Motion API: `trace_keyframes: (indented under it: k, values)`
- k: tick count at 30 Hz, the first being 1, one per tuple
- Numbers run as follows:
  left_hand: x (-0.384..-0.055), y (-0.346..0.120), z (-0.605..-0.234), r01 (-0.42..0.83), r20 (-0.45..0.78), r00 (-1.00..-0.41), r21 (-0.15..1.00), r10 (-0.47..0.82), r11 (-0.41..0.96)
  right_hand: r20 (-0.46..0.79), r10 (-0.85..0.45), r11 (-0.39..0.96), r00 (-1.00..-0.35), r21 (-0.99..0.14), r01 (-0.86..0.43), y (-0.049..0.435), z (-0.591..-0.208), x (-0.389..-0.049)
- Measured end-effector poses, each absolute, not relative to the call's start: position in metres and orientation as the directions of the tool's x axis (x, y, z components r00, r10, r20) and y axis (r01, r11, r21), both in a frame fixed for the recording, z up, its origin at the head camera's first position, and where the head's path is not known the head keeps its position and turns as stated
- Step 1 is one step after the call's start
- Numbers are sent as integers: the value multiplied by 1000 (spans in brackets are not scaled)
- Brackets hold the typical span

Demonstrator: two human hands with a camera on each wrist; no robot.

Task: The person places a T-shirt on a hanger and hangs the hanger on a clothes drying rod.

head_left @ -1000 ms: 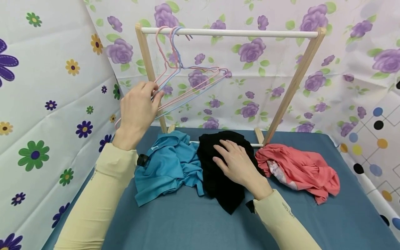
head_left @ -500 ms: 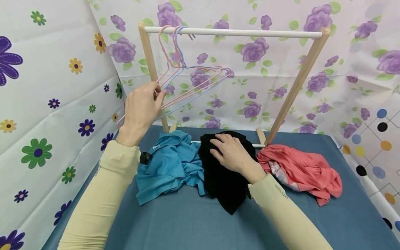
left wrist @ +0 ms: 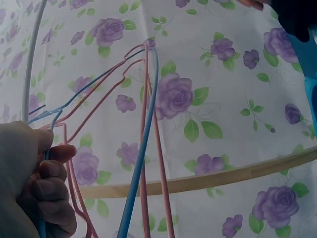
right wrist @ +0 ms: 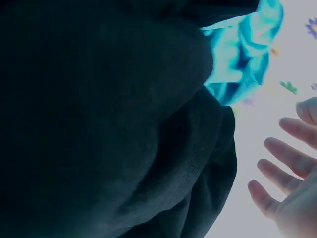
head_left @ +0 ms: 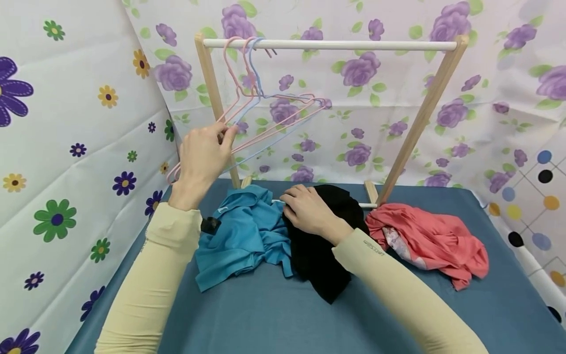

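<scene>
A blue hanger (left wrist: 140,161) hangs from the rack with two pink hangers (left wrist: 164,183) beside it. My left hand (head_left: 203,153) pinches the blue hanger's sloping arm between thumb and fingers, with the pink ones close by. Lower down, my right hand (head_left: 309,210) is over the upper left part of a crumpled black garment (head_left: 325,263), fingers extended and apart in the right wrist view. To its left lies a crumpled blue garment (head_left: 243,241), whose edge comes near the right fingertips in the head view.
The rack has a white top rail (head_left: 353,45) between wooden legs (head_left: 422,123). A coral-pink garment (head_left: 438,238) lies in a heap at the right of the blue-covered table (head_left: 274,319). Flower-printed sheets (head_left: 79,196) line the back and sides.
My right hand has moved left across the black garment toward the blue one. The left hand keeps its hold on the blue hanger, almost in place.
</scene>
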State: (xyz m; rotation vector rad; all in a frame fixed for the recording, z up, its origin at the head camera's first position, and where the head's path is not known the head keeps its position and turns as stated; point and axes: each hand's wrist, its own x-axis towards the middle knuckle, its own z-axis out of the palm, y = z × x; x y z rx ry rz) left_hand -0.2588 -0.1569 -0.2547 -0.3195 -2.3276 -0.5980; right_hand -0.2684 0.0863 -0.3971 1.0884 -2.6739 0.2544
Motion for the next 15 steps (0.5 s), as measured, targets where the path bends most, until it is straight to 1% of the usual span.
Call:
trace_keyframes:
  k: [3,7,12,15]
  values:
    - [-259,-157,-254,393,697,-715,342,50,853,271,-674,709,-687,-26,-705,74,-398,-275]
    - [-259,-156,-251,418,717,-696,345,52,840,238,-664,730,-709,-1,-684,54,-403,-284]
    - [-257,-151,-249,439,731,-678,326,71,838,223,-616,769,-756,-37,-638,27,-409,-294]
    - [-256,-146,-249,461,741,-665,313,90,831,239,-567,796,-788,-87,-599,15,-411,-302]
